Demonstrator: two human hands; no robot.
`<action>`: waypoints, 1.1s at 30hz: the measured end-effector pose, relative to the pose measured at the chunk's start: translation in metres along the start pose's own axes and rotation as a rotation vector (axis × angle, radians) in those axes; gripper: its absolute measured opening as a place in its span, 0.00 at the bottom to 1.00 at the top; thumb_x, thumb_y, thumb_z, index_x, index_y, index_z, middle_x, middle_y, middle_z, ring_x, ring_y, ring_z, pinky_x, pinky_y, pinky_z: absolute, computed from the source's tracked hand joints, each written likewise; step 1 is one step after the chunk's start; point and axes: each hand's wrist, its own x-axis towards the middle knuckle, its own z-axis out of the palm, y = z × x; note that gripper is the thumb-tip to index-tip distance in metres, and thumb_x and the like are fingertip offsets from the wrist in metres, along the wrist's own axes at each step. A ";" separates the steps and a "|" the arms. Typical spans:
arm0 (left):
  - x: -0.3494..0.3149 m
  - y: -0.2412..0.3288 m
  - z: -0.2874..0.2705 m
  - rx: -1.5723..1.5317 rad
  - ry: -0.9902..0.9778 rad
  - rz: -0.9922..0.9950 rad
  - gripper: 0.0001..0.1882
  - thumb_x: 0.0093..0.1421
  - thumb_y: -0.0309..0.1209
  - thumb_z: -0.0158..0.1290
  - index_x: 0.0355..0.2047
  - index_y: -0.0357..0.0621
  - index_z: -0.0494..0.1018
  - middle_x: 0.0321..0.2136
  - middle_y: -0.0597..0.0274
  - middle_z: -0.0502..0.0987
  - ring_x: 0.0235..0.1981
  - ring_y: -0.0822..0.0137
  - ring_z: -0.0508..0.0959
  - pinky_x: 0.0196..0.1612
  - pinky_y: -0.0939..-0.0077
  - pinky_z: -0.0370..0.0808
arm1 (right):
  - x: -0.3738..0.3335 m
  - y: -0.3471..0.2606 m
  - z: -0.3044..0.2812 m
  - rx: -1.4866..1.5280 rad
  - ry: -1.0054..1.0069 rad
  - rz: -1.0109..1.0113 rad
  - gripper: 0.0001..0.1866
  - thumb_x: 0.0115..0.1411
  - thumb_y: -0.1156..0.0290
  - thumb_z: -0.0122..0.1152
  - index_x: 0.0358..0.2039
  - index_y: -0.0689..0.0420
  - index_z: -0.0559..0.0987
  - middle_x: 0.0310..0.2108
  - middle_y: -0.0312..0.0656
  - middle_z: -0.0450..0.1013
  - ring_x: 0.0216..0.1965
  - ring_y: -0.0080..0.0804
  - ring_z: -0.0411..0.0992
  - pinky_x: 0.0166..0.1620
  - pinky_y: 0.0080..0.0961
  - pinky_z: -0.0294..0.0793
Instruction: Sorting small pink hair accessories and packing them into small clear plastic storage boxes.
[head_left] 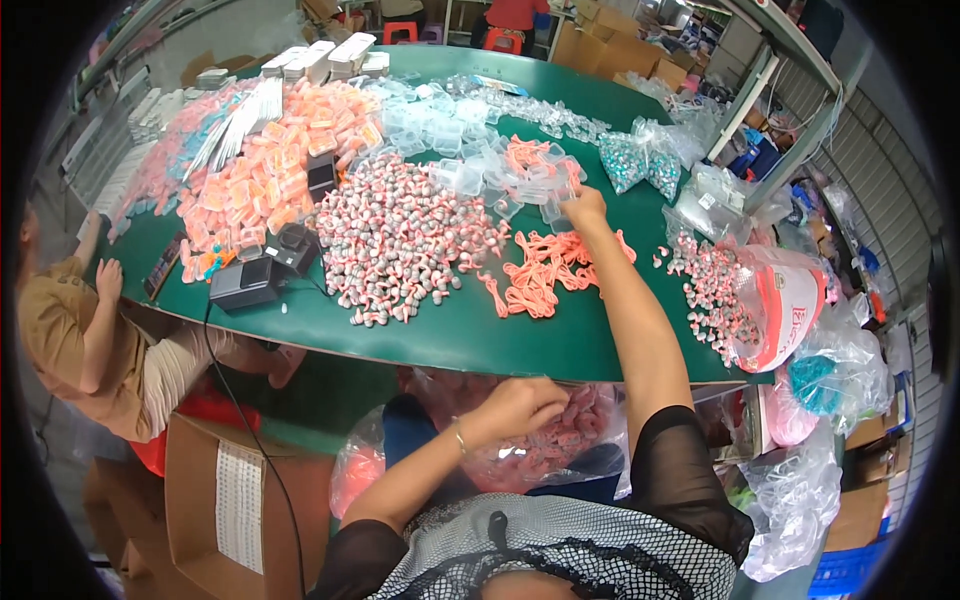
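My right hand (586,210) reaches across the table, its fingers closed at the edge of a clear plastic box (552,212) in a loose heap. Orange looped cords (530,155) lie among these boxes, and a larger pile of orange cords (545,275) sits nearer me. My left hand (522,407) hovers over my lap, fingers curled together; whatever they hold, if anything, is hidden. Below it a clear bag (480,445) holds many pink pieces (570,425). Left of the cords spreads a big mound of small grey-and-pink pieces (400,235).
Orange plastic cases (260,195) and white cards (245,125) cover the green table's (450,340) left. Black devices (245,282) trail a cable. At right are teal-filled bags (640,160) and a spilled pink-and-white sack (790,305). Another person (95,350) sits left, beside a cardboard box (200,510).
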 end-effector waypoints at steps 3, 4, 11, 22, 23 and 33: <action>0.016 0.014 -0.039 0.059 0.133 0.007 0.07 0.57 0.31 0.56 0.34 0.42 0.78 0.30 0.53 0.78 0.34 0.50 0.79 0.38 0.60 0.76 | -0.012 0.001 -0.034 0.394 -0.249 0.006 0.15 0.46 0.69 0.70 0.37 0.57 0.84 0.25 0.36 0.78 0.25 0.23 0.74 0.29 0.25 0.73; 0.020 0.011 -0.050 0.120 0.214 -0.006 0.07 0.57 0.30 0.56 0.34 0.42 0.78 0.30 0.53 0.78 0.34 0.50 0.78 0.38 0.60 0.76 | -0.022 0.007 -0.046 0.450 -0.245 -0.078 0.14 0.46 0.68 0.70 0.36 0.58 0.84 0.25 0.37 0.78 0.25 0.23 0.74 0.30 0.24 0.72; 0.046 -0.045 -0.107 0.738 0.556 -0.199 0.07 0.53 0.27 0.58 0.34 0.45 0.79 0.30 0.56 0.77 0.35 0.53 0.77 0.38 0.60 0.73 | -0.175 0.011 -0.135 0.151 -0.033 -0.727 0.11 0.51 0.83 0.60 0.36 0.57 0.81 0.34 0.44 0.73 0.35 0.39 0.73 0.37 0.31 0.74; 0.094 -0.075 -0.113 1.206 0.464 -0.232 0.05 0.52 0.30 0.53 0.26 0.48 0.78 0.29 0.62 0.77 0.36 0.60 0.77 0.39 0.61 0.68 | -0.246 0.061 -0.146 0.093 -0.073 -0.732 0.20 0.44 0.90 0.49 0.36 0.58 0.79 0.37 0.44 0.73 0.42 0.46 0.71 0.44 0.37 0.73; 0.093 -0.082 -0.114 1.216 0.447 -0.175 0.05 0.51 0.30 0.53 0.26 0.48 0.78 0.29 0.61 0.77 0.36 0.59 0.77 0.40 0.60 0.68 | -0.246 0.063 -0.145 0.088 -0.061 -0.721 0.20 0.44 0.90 0.49 0.36 0.58 0.79 0.37 0.44 0.73 0.42 0.46 0.71 0.44 0.37 0.73; 0.088 -0.085 -0.129 1.092 0.435 -0.092 0.04 0.52 0.28 0.51 0.23 0.45 0.75 0.26 0.53 0.78 0.29 0.52 0.79 0.30 0.56 0.72 | -0.207 0.096 -0.166 0.112 0.207 -0.553 0.14 0.47 0.87 0.50 0.31 0.58 0.80 0.33 0.44 0.75 0.37 0.43 0.73 0.41 0.35 0.74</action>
